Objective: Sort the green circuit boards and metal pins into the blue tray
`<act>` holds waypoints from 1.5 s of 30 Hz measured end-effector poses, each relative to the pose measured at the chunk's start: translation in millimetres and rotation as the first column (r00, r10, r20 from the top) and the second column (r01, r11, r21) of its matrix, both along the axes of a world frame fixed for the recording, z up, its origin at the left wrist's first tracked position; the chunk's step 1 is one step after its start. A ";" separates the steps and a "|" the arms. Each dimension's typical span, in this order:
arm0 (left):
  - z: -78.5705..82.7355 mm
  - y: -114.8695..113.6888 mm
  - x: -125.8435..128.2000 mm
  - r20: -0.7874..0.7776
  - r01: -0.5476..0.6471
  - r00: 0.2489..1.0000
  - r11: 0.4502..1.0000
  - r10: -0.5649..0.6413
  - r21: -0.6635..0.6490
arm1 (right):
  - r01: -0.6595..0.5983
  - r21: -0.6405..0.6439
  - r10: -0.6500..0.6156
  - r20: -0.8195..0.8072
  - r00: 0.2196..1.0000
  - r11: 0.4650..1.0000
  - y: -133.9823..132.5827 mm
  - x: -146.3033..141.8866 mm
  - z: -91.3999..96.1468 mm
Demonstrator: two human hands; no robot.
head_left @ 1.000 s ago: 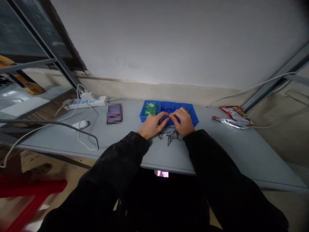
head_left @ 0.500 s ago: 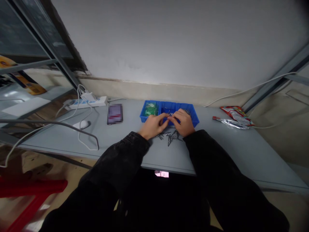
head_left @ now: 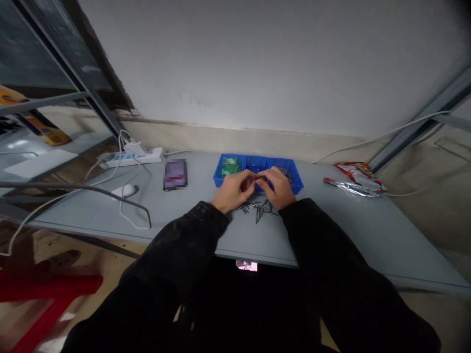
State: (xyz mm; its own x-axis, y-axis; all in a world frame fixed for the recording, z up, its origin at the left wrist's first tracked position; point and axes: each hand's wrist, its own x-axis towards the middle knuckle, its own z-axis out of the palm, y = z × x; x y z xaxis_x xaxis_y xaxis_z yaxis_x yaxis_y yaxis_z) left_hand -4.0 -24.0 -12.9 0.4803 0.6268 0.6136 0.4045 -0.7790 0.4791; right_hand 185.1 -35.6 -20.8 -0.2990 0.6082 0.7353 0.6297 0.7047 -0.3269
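Fingers (head_left: 247, 180) curled, left hand (head_left: 232, 191), right hand (head_left: 279, 187) touching over blue plastic tray (head_left: 257, 160); grip unclear.

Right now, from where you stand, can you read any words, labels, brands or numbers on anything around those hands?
Nothing can be read for certain.
Pixelated card on the table: blurred out, unreadable.
Red and silver packet: printing too small to read.
Yellow box at far left: too blurred to read.
Blue compartment tray: no text seen.

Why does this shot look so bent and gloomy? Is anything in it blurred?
In the head view, wide-angle distortion curves the edge of the grey table and the metal shelf frame; dim, flat light leaves soft shadows and hides detail in the black sleeves; one rectangular item is pixelated.
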 end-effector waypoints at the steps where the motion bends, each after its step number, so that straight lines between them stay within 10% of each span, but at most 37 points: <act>1: 1.0 0.0 0.1 0.022 -0.001 1.000 1.000 0.000 0.014 | -0.008 -0.003 0.008 0.001 1.000 1.000 -0.7 -0.2 0.5; 45: 1.4 2.2 -0.6 0.029 -0.072 0.997 0.997 0.073 -0.037 | 0.017 0.093 -0.016 -0.007 1.000 0.995 4.0 0.8 -2.6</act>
